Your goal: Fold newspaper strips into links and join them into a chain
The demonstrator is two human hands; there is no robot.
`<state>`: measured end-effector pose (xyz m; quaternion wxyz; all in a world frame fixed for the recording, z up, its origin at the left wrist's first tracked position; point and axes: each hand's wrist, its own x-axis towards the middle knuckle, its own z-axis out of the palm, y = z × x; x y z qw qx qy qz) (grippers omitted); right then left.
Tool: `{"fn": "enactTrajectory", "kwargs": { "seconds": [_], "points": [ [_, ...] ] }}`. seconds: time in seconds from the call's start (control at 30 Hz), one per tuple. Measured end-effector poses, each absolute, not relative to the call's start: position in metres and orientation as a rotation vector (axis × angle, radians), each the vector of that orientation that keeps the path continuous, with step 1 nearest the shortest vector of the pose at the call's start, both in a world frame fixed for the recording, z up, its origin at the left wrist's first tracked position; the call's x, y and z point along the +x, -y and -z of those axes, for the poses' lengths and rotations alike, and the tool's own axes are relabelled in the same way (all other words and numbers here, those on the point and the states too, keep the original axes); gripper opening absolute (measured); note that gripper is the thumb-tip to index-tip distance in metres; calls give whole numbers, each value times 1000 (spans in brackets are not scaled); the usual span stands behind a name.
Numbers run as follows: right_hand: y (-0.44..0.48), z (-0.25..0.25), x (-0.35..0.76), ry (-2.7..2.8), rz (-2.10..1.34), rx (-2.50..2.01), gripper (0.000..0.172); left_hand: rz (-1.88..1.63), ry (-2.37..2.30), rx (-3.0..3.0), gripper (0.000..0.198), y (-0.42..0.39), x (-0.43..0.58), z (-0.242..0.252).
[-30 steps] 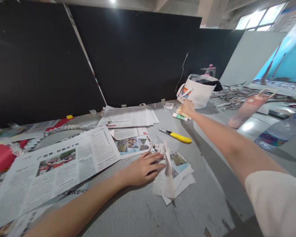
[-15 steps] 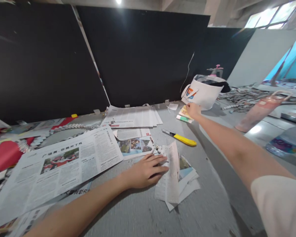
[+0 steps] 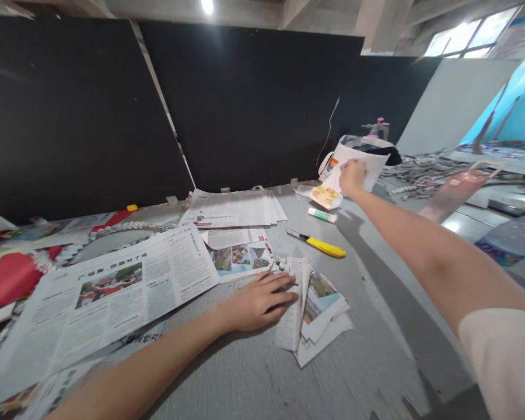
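Observation:
My left hand lies flat on the grey table, fingers stretched onto a small heap of cut newspaper pieces. My right arm reaches far across the table. My right hand is closed on a small yellow-and-white packet and holds it up in the air, in front of a white tote bag. A small white-and-green tube lies on the table just below the packet. A yellow utility knife lies between my two hands.
An open newspaper spreads at the left, a folded stack at the back, red paper at far left. A black wall panel stands behind. A pink bottle and a plastic water bottle sit at right.
My right hand has lifted the packet off the table and raised it toward the tote bag, leaving the tube behind. The upright paper piece by my left hand has dropped flat.

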<state>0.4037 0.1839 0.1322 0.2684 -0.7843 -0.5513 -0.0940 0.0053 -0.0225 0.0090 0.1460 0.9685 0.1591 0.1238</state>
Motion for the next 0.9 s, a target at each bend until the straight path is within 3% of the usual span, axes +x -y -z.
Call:
{"fn": "enactTrajectory", "kwargs": {
  "seconds": [0.13, 0.27, 0.37, 0.53, 0.63, 0.73, 0.83, 0.9],
  "points": [
    [-179, -169, 401, 1247, 426, -1922, 56, -311, -480, 2782, 45, 22, 5, -8],
    [-165, -167, 395, 1629, 254, -1775, 34, -324, -471, 2774, 45, 21, 5, -6],
    [-148, -150, 401, 2062, 54, -1949, 34, -344, -449, 2770, 45, 21, 5, -7],
    [-117, -150, 413, 1604, 393, -1904, 45, -350, -470, 2773, 45, 21, 5, -7],
    [-94, -156, 402, 1755, 459, -1764, 42, -341, -476, 2762, 45, 21, 5, -5],
    [-62, -136, 375, 2160, 180, -1827, 37, -331, -472, 2757, 44, 19, 7, -3],
    [-27, -88, 349, 2495, 43, -1912, 54, -325, -458, 2784, 44, 18, 8, -5],
    [-9, -57, 340, 2545, 20, -1908, 55, -316, -432, 2821, 46, 19, 8, -7]
  ]
}}
